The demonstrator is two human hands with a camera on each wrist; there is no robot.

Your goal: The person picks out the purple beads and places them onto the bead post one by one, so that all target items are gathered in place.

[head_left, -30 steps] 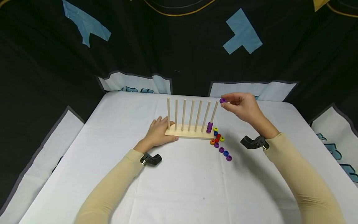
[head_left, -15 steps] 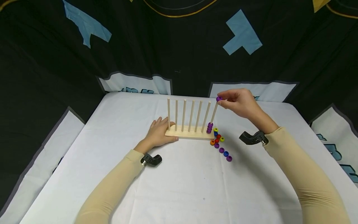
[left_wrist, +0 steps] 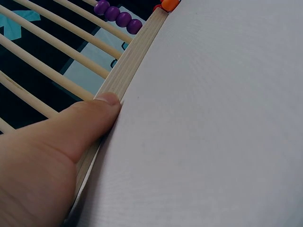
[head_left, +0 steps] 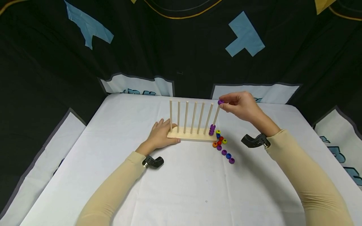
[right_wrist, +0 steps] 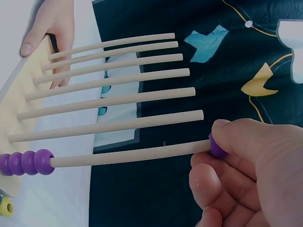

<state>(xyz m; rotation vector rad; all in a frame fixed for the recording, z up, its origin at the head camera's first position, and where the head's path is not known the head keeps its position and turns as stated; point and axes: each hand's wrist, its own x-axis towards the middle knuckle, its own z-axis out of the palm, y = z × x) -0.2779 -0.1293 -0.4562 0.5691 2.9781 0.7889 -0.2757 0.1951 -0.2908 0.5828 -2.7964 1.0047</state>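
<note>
At the left, clasps the end of a wooden base (head_left: 192, 135) with the left hand (head_left: 159, 135), with thumb laid along the front edge and fingers spread apart behind. At that wrist, a black device (head_left: 154, 162), beside the cuff of a tan sleeve (head_left: 113, 188). Next, rising in a row from the base, seven slim pegs (head_left: 185, 118), bare from first through sixth. Low on the rightmost peg (head_left: 216, 115), a stack of four purple beads (head_left: 212, 130), touching one another. At the tip of that same peg, well above the stack, a held purple bead (head_left: 220, 102); partly covered, so cannot tell how far threaded. Just beyond the base's right end, on the white-covered table (head_left: 181, 188), a cluster of six red, yellow, blue and orange beads (head_left: 219, 142), then a nearer trail of three purple and one blue (head_left: 224, 152). Farther right, pinches the held purple bead between thumb and fingers of the right hand (head_left: 240, 105).
</note>
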